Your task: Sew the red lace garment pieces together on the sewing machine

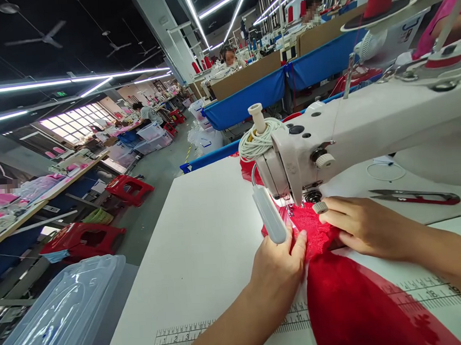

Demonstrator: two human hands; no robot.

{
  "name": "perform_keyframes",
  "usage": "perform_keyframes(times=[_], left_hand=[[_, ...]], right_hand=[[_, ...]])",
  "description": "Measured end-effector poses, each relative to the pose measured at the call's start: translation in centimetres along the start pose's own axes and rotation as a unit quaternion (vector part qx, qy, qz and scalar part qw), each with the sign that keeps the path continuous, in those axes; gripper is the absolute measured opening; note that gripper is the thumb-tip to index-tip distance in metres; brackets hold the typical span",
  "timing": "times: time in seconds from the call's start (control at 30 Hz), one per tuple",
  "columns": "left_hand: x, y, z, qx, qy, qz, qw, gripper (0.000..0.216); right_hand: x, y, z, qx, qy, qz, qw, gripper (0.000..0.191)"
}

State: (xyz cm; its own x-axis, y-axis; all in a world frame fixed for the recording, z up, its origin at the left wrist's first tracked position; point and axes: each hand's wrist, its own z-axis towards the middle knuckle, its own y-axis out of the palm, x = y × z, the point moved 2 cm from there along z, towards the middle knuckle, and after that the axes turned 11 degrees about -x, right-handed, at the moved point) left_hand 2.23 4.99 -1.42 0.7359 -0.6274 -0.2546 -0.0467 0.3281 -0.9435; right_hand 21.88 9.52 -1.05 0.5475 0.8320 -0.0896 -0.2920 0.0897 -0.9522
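A length of red lace fabric (314, 227) runs under the needle area of a white sewing machine (352, 130), and its smooth red end (337, 295) spills over the table's near edge. My left hand (279, 260) holds the lace just left of the presser foot, its fingers partly hidden behind a small grey lamp (270, 214). On the other side, my right hand (360, 225) grips the fabric's bunched edge, with its fingertips close to the machine's light knob (320, 207). The fabric between the hands lies bunched and wrinkled.
Thread snips (417, 196) with a red handle lie right of my right hand. Printed ruler marks (185, 334) cross the white table (188, 247) in front. A lidded plastic bin (67, 309) and red stools (79, 239) stand at left. Other people sit at machines beyond.
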Motion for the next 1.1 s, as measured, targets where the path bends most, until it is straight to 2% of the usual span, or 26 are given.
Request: perform_keyframes(times=[0.27,0.4,0.67,0.87,1.1], left_hand=[[0.0,0.2,-0.2,-0.011,-0.005,0.005,1.000,0.034],[-0.1,0.0,-0.2,-0.016,-0.011,-0.028,0.999,0.033],[-0.5,-0.5,-0.1,-0.067,-0.013,-0.092,0.993,0.045],[-0.7,0.1,-0.1,-0.034,-0.030,-0.093,0.995,0.081],[-0.5,0.2,-0.2,-0.049,-0.031,-0.055,0.997,0.089]], right_hand=[[0.0,0.0,-0.1,0.005,-0.001,0.026,1.000,0.020],[0.0,0.1,0.0,0.002,-0.003,0.015,1.000,0.019],[0.2,0.7,-0.1,-0.012,-0.001,0.002,1.000,0.020],[0.5,1.4,-0.3,-0.003,0.006,0.024,1.000,0.024],[0.7,1.7,-0.2,0.011,0.006,0.034,0.999,0.023]])
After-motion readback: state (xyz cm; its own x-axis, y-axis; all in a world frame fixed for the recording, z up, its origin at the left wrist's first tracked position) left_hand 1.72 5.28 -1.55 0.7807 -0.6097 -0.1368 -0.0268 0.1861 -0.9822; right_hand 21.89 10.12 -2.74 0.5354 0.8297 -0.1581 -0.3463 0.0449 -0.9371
